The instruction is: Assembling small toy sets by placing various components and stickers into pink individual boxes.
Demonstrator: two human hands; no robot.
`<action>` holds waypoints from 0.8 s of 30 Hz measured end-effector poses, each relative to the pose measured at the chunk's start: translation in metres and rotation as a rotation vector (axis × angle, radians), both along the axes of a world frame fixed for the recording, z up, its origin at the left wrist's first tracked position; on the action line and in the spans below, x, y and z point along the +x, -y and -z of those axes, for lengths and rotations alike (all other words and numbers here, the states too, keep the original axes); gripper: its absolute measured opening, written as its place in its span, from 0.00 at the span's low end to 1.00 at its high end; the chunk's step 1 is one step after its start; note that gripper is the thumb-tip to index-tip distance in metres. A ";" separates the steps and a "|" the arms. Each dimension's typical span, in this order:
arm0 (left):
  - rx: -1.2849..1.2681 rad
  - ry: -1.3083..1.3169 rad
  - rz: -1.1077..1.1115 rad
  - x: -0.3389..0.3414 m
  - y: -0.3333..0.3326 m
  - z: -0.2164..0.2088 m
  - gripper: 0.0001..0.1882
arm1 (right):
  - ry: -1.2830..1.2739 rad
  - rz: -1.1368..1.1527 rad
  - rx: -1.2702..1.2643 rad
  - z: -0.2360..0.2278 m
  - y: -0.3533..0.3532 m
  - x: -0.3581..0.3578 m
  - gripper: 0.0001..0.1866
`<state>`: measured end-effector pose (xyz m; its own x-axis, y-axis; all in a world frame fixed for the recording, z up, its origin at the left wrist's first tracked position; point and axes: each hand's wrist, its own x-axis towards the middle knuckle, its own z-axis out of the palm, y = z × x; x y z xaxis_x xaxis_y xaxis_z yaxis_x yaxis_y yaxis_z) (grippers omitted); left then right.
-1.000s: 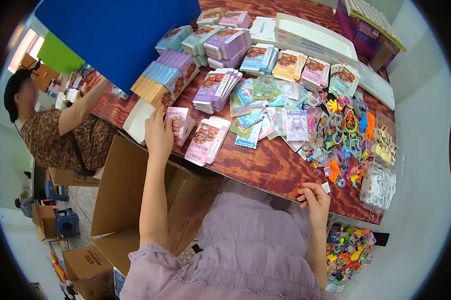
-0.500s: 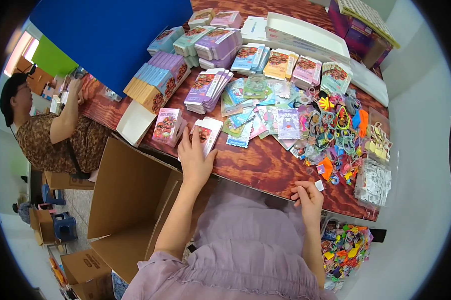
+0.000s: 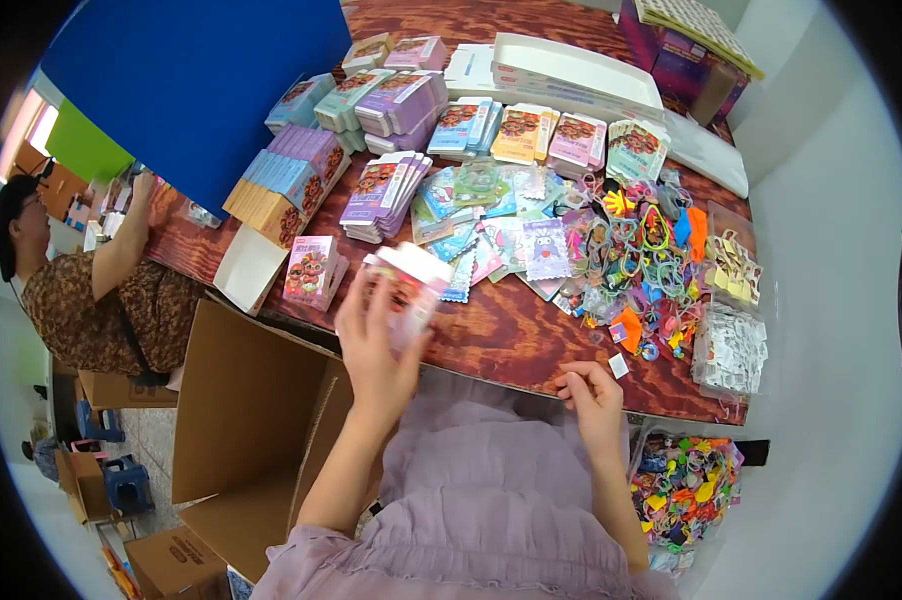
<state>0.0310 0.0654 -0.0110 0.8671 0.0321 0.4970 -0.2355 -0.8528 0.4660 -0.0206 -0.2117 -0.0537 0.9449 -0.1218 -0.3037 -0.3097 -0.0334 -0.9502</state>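
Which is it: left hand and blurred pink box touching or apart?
Touching. Head view: left hand grips the blurred pink box, fingers over its printed face.

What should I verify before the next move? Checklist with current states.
1. Left hand has hold of a pink carton: ok.
2. Number of cartons in that grip: cannot tell, motion blur.
3. Right hand empty: cannot tell, white scrap right by its fingers.
4. White tray has bare space: ok, near end.
5. Purple stack squared up: not ok, edges fanned.
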 end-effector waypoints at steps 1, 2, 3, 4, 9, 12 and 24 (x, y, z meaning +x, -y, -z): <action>0.007 0.056 0.117 -0.006 0.011 -0.008 0.41 | 0.080 -0.014 0.087 -0.015 -0.011 -0.001 0.11; -0.036 0.017 0.217 -0.015 0.023 -0.007 0.42 | 0.157 -0.026 0.172 -0.032 -0.022 -0.003 0.14; -0.014 -0.041 0.313 -0.023 0.034 -0.013 0.42 | 0.149 -0.015 0.170 -0.050 -0.034 -0.001 0.14; -0.029 -0.040 0.379 -0.029 0.045 -0.003 0.44 | 0.186 0.017 0.249 -0.068 -0.047 0.005 0.16; -0.255 -0.224 0.474 -0.041 0.074 0.004 0.45 | 0.235 -0.027 0.092 -0.051 -0.023 0.018 0.20; -1.241 -1.195 0.652 -0.032 0.049 0.012 0.40 | 0.212 -0.233 0.033 -0.058 0.002 0.010 0.19; -1.415 -1.229 0.792 -0.021 0.066 0.029 0.27 | 0.637 -0.304 -0.452 -0.075 -0.014 0.025 0.11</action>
